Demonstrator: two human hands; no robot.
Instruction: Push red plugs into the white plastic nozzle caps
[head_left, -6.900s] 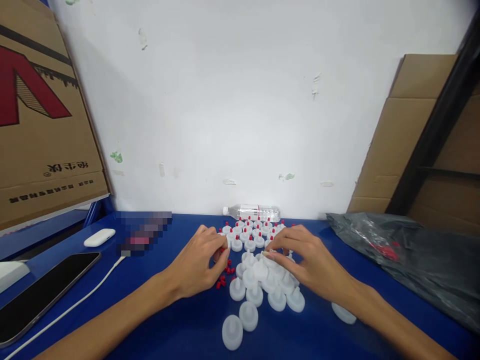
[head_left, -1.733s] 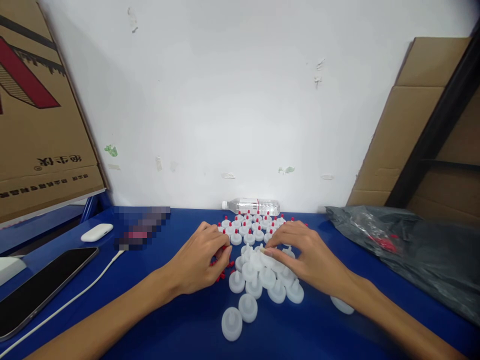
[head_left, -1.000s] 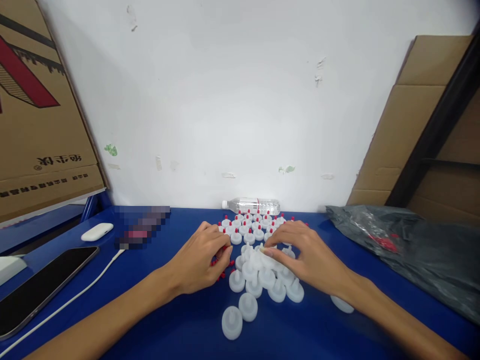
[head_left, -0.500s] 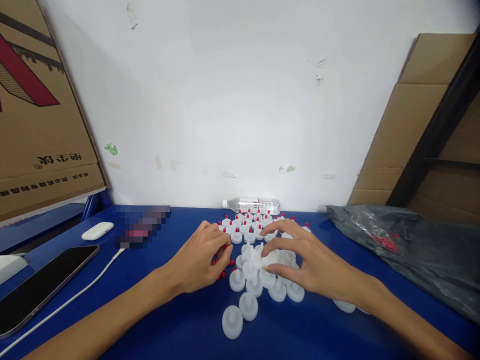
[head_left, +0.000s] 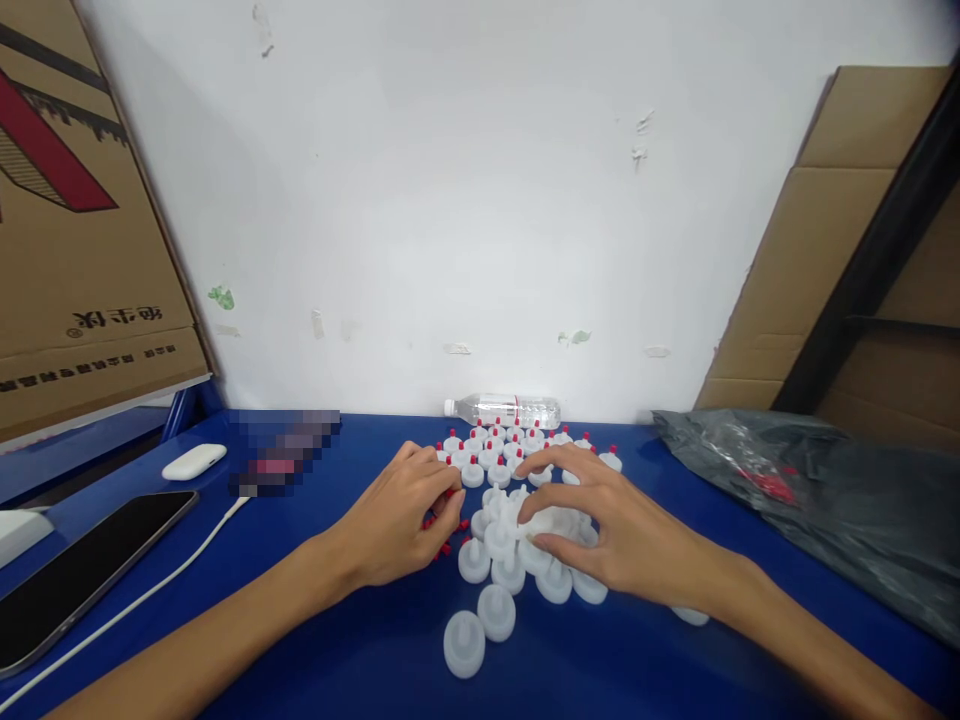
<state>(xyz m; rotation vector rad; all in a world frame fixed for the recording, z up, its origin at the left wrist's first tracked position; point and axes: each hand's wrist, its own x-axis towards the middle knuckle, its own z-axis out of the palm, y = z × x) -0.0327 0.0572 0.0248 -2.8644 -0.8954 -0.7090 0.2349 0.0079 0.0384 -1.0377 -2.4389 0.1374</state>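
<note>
My left hand is closed in a pinch, with a bit of a small red cap showing at its fingertips. Below those fingers lie several loose red caps, partly covered by the hand. My right hand arches over a heap of translucent white nozzle caps, thumb and fingers spread apart. Its fingertips are at the caps, and the palm side hides part of the heap. Behind both hands stand several white nozzle caps with red tips. Two plain white caps sit nearer to me.
A clear plastic bottle lies along the wall. At left are a phone, a white earbud case and a white cable. A grey plastic bag covers the right side. Cardboard stands at left.
My right hand has shifted slightly left over the heap, its fingertips lower among the white caps. The left hand stays in place.
</note>
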